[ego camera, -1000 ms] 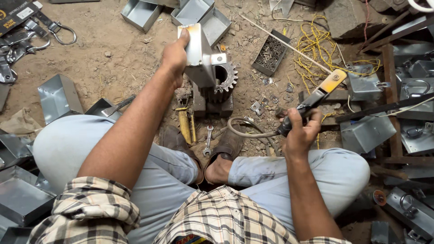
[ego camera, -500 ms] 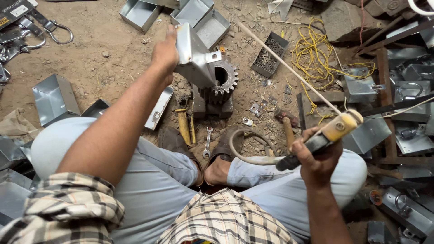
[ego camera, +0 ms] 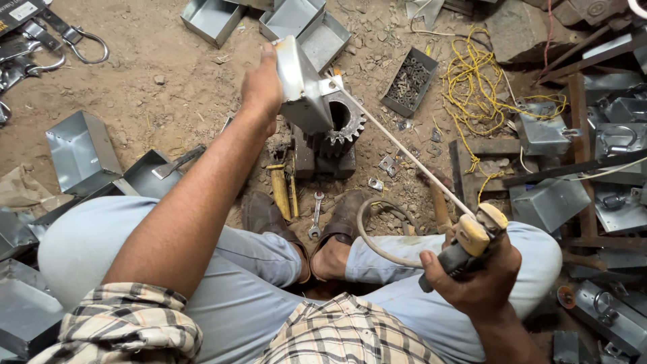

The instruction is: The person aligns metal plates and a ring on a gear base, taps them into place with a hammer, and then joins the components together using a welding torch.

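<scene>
My left hand (ego camera: 261, 87) is stretched forward and grips a grey sheet-metal box (ego camera: 300, 84), holding it tilted against a large steel gear (ego camera: 344, 125). The gear stands on a dark metal block (ego camera: 323, 162) on the dirt floor between my feet. My right hand (ego camera: 478, 283) is closed around a yellow-headed electrode holder (ego camera: 468, 239) above my right knee. A long thin welding rod (ego camera: 404, 152) runs from the holder up to the left, and its tip meets a small tab on the box's right side.
A grey cable (ego camera: 371, 236) loops from the holder over my leg. A wrench (ego camera: 315, 216) and a hammer (ego camera: 438, 202) lie near my feet. A tray of bolts (ego camera: 408, 82) and tangled yellow wire (ego camera: 472, 81) lie ahead. Metal boxes are heaped left (ego camera: 81, 152), ahead (ego camera: 303, 27) and right (ego camera: 546, 202).
My right hand has drawn back toward my knee with the holder, and the rod's tip has come onto the box's side. My left hand keeps holding the box on the gear.
</scene>
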